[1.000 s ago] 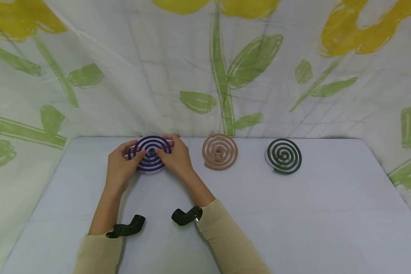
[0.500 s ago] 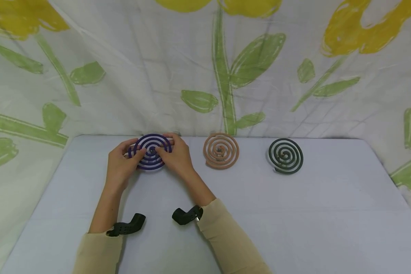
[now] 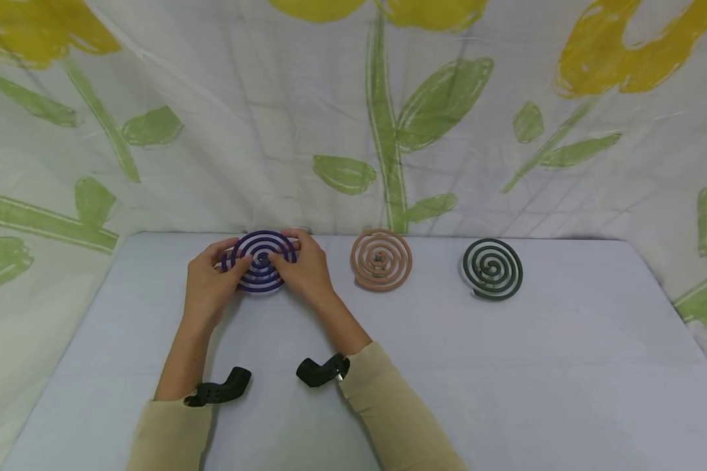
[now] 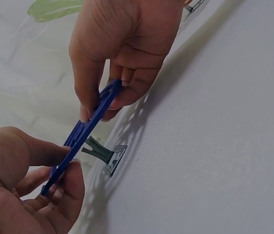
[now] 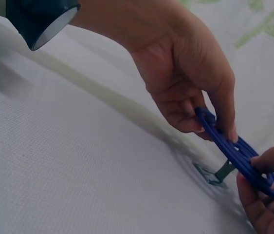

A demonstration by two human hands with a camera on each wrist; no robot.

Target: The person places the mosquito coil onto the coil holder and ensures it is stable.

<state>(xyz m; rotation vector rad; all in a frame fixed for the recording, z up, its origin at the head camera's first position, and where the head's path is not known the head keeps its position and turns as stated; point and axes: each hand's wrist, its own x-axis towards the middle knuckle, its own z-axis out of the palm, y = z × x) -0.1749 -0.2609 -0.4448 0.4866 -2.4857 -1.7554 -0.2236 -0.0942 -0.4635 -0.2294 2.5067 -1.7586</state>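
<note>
A dark blue mosquito coil [image 3: 263, 258] lies at the back left of the table, with both hands on it. My left hand [image 3: 208, 286] pinches its left side, thumb on top and fingers curled beneath. From the right, my right hand [image 3: 308, 269] grips it the same way, the thumb pressing close to the centre. Under the tilted coil, in the left wrist view, stands a small metal coil stand [image 4: 111, 158] with a flat base and forked upright. Its prongs reach right up to the coil's underside. The right wrist view shows the stand base [image 5: 210, 174] on the cloth.
To the right, an orange-brown mosquito coil [image 3: 380, 260] sits near the table's back edge, and farther right a dark green mosquito coil [image 3: 491, 269]. A flower-printed curtain [image 3: 259, 131] hangs behind the white table [image 3: 507, 379]. Black wrist cameras [image 3: 220, 390] jut from both forearms.
</note>
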